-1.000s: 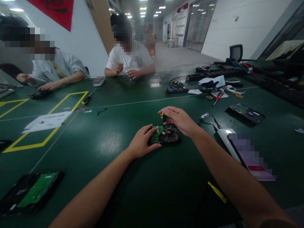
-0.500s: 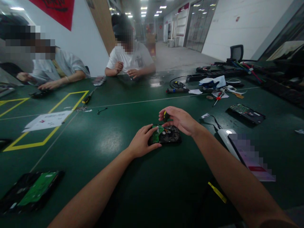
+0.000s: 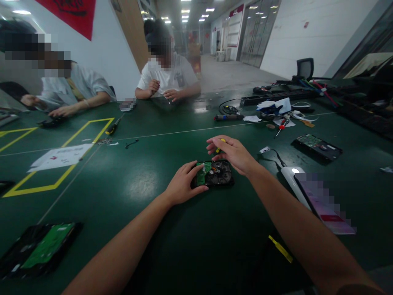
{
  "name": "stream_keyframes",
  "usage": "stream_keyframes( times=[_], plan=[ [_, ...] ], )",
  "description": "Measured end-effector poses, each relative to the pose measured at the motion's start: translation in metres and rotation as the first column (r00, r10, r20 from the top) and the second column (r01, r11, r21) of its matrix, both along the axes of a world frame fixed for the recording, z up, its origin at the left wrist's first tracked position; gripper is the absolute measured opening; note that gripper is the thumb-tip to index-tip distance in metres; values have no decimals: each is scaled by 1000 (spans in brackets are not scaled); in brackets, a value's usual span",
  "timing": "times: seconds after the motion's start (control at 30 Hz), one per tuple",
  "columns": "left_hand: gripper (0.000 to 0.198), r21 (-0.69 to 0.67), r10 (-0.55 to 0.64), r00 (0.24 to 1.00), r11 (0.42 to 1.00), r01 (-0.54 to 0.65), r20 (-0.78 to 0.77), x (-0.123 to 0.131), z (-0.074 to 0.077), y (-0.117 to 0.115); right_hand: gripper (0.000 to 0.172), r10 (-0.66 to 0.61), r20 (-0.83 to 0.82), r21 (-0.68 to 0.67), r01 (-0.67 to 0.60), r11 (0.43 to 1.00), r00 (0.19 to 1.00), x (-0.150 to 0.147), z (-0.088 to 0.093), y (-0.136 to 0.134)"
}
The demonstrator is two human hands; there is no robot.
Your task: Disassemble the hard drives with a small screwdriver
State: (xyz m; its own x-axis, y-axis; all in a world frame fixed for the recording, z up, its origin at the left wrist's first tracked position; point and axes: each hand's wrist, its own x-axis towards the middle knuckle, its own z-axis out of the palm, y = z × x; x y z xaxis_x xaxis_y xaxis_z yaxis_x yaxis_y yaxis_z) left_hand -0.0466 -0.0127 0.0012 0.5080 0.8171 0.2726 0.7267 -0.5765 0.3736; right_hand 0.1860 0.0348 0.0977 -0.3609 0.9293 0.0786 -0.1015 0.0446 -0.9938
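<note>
A black hard drive (image 3: 223, 174) with a green circuit board lies flat on the green table in front of me. My left hand (image 3: 185, 182) grips its left end, thumb along the near edge and fingers over the board. Above the drive's far right part, my right hand (image 3: 232, 153) is closed around a screwdriver (image 3: 220, 146) with a yellow and black handle. Its tip cannot be made out, so whether it touches the drive is unclear.
More hard drives lie at the lower left (image 3: 46, 248) and right (image 3: 317, 147). A white device (image 3: 296, 182) with a cable sits by my right forearm. Farther back are a red screwdriver (image 3: 281, 128) and another yellow-black screwdriver (image 3: 113, 128). Two people sit across the table.
My right hand has turned the screwdriver, showing more yellow on its handle, and has lifted slightly off the drive. My left hand and the drive have stayed put.
</note>
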Motion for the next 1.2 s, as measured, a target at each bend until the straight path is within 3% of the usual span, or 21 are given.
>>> stream_keyframes(
  times=[0.2, 0.5, 0.67, 1.0, 1.2],
  plan=[
    [83, 7, 8, 1000, 1000, -8, -8, 0, -4, 2, 41, 38, -125, -71, -47, 996, 991, -2, -4, 3],
    [84, -1, 2, 1000, 1000, -2, -10, -1, -2, 2, 28, -39, -11, -38, 39, 999, 999, 1, 3, 0],
    [84, 0, 2, 1000, 1000, -2, 4, -1, -3, 2, 27, -72, -25, 4, 72, 997, 997, 0, 1, 1],
    [83, 3, -5, 1000, 1000, 5, 10, -1, -2, 2, 30, 58, -159, -42, -65, 997, 986, 3, 2, 4],
    [84, 11, -5, 1000, 1000, 5, 3, -2, -5, 3, 25, 13, -22, -36, -14, 999, 1000, 7, 5, 4]
  ],
)
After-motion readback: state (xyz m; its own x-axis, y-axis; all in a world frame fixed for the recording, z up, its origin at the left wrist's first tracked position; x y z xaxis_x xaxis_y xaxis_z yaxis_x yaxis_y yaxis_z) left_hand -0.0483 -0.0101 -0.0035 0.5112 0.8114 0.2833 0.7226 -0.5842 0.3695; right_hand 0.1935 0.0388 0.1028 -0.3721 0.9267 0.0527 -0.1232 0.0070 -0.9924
